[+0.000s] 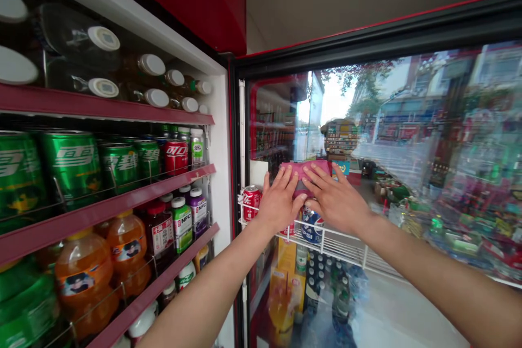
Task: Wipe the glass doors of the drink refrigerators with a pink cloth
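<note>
Both of my hands are raised against the inner side of an open fridge door's glass [408,136]. My left hand [279,201] lies flat, fingers spread, its fingertips on the left part of a pink cloth [304,169]. From the other side, my right hand [334,196] presses flat on the same cloth, fingers stretched out. The thumbs point toward each other below the cloth. Just beneath the hands, a white wire door rack [346,247] holds a red can [252,201] and a blue Pepsi can [312,225], both partly covered.
On the left, fridge shelves with dark red front strips [122,201] carry green cans [71,166], a red cola can [176,156], orange soda bottles [84,277] and small juice bottles [182,223]. White-capped bottles [150,65] lie on the top shelf. The glass reflects a street.
</note>
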Motion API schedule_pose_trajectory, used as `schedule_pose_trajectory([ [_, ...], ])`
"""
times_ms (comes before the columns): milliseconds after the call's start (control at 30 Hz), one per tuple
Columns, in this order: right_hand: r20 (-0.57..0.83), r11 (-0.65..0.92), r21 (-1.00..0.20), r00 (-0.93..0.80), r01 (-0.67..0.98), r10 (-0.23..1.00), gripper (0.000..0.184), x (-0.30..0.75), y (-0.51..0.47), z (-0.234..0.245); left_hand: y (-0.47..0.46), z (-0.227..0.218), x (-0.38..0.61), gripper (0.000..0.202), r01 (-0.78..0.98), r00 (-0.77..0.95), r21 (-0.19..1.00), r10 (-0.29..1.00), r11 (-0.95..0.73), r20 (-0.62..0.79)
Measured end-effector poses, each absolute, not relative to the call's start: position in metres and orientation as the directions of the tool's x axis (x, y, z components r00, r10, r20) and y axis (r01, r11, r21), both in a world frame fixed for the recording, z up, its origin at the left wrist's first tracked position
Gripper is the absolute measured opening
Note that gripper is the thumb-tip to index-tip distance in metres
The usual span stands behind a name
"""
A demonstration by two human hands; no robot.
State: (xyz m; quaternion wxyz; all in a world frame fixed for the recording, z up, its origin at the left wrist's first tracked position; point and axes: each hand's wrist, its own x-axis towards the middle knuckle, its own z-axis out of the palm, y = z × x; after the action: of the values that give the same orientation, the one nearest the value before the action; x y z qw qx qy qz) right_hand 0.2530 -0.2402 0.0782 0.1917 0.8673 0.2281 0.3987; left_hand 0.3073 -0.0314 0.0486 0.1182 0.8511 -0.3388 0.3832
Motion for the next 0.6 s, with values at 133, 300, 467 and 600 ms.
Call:
schedule_pose_trajectory([
  [133,0.626,-0.841,0.500,0.584,0.208,0.517,0.061,0.235,-0.264,0.073,-0.053,0.053,0.293,0.067,-0.689,0.451,-0.090,-0.523,-0.719,0.723],
  [300,0.663,-0.860,0.484,0.572,0.163,0.482,0.061,0.214,-0.289,0.067,-0.081,0.057,0.277,0.070,-0.710,0.409,-0.129,-0.553,-0.693,0.726],
  [467,0.678,-0.871,0.472,0.574,0.138,0.458,0.064,0.196,-0.315,0.062,-0.106,0.062,0.260,0.068,-0.722,0.398,-0.148,-0.580,-0.676,0.711],
  [600,0.688,-0.875,0.474,0.578,0.101,0.439,0.065,0.182,-0.339,0.057,-0.130,0.066,0.247,0.066,-0.732,0.387,-0.167,-0.604,-0.661,0.697],
])
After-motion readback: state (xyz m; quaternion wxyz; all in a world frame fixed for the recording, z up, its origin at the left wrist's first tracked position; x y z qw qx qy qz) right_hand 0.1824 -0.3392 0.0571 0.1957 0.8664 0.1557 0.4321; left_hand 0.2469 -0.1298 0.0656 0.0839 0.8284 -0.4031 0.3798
